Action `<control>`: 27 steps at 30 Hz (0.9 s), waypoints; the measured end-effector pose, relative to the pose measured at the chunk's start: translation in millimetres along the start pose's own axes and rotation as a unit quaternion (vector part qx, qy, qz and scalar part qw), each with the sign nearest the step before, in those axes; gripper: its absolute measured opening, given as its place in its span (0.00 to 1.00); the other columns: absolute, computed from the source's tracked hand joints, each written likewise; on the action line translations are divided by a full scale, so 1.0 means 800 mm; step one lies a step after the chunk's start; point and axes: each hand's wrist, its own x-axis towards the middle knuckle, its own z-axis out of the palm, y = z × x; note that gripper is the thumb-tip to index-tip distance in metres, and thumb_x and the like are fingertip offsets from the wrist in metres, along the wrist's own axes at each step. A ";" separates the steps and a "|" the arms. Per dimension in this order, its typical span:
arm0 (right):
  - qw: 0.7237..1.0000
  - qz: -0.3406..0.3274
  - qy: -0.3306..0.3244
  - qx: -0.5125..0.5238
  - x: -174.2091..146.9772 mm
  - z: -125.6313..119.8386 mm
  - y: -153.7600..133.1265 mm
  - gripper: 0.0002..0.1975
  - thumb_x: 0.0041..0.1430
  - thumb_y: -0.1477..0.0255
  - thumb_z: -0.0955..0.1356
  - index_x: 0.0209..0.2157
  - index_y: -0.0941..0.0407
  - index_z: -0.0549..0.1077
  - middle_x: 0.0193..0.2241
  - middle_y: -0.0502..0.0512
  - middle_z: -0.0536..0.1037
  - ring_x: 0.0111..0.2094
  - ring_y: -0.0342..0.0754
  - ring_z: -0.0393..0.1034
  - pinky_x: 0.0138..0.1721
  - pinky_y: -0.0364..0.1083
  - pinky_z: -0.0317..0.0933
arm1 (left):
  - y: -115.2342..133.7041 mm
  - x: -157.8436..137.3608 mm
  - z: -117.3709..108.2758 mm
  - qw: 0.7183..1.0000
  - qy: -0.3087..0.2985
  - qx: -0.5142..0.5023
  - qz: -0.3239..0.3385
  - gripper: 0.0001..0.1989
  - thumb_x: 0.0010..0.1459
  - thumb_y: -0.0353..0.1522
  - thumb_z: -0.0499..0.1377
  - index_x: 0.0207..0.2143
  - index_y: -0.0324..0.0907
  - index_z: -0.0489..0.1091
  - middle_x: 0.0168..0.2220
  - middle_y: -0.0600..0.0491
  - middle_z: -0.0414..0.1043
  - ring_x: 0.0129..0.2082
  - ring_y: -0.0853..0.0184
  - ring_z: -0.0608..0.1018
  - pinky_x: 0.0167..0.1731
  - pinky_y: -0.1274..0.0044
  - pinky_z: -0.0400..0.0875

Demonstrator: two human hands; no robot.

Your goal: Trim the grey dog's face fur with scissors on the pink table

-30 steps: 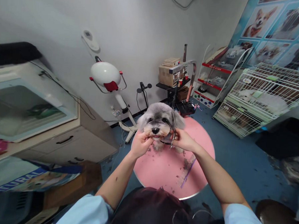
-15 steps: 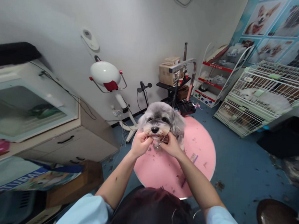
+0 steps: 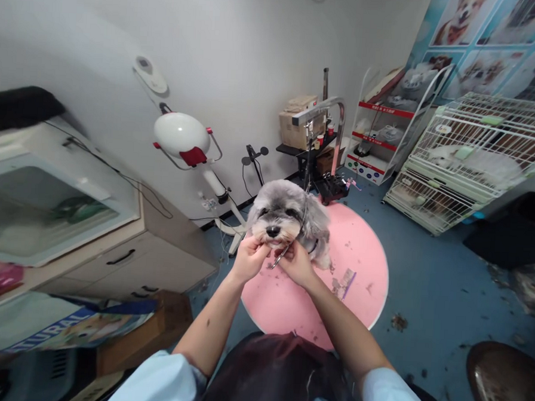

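A grey dog point(image 3: 278, 202) with a pale muzzle sits on a round pink grooming table point(image 3: 363, 253), facing me. My left hand point(image 3: 250, 259) is closed at the fur beside its mouth, on the left of the picture. On the other side, my right hand point(image 3: 296, 263) is closed around a pair of scissors point(image 3: 281, 256), whose metal handle end points down and left below the chin. The blades are mostly hidden by the hand and fur. A thin loop runs by the dog's head. A purple-edged comb point(image 3: 346, 283) lies on the table among fur clippings.
A metal grooming arm point(image 3: 340, 126) rises behind the dog, with a black tool tray point(image 3: 331, 187) on it. At left stand a white-hooded dryer point(image 3: 182, 134) and a cabinet point(image 3: 125, 254). Wire cages point(image 3: 467, 157) holding animals are at right, near a stool point(image 3: 504, 380).
The view has shifted slightly. The dog's head has turned a little toward the left of the picture, and both hands stay at its muzzle. More of the comb shows beside my right forearm.
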 end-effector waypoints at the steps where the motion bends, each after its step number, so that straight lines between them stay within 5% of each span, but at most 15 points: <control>1: 1.000 -0.006 0.001 0.006 0.000 0.003 0.001 0.20 0.48 0.72 0.74 0.42 0.51 0.66 0.38 0.52 0.80 0.42 0.51 0.80 0.46 0.53 0.78 | 0.000 0.000 0.000 1.000 0.002 0.004 -0.001 0.13 0.50 0.39 0.64 0.18 0.41 0.72 0.15 0.56 0.66 0.16 0.73 0.65 0.19 0.81 0.62; 17: 0.999 -0.007 0.016 0.048 -0.004 0.028 0.004 0.17 0.48 0.76 0.72 0.38 0.51 0.65 0.35 0.49 0.78 0.38 0.50 0.80 0.44 0.53 0.78 | -0.016 -0.002 -0.012 0.999 0.015 0.026 -0.026 0.16 0.50 0.42 0.68 0.19 0.41 0.74 0.16 0.56 0.66 0.17 0.72 0.67 0.22 0.78 0.64; 27: 1.000 -0.019 0.015 -0.001 0.001 0.014 -0.005 0.17 0.47 0.79 0.70 0.40 0.52 0.67 0.36 0.50 0.80 0.39 0.49 0.79 0.45 0.52 0.75 | -0.023 -0.003 -0.015 0.999 0.024 0.023 -0.042 0.14 0.48 0.40 0.68 0.18 0.40 0.75 0.15 0.55 0.68 0.17 0.72 0.68 0.21 0.79 0.63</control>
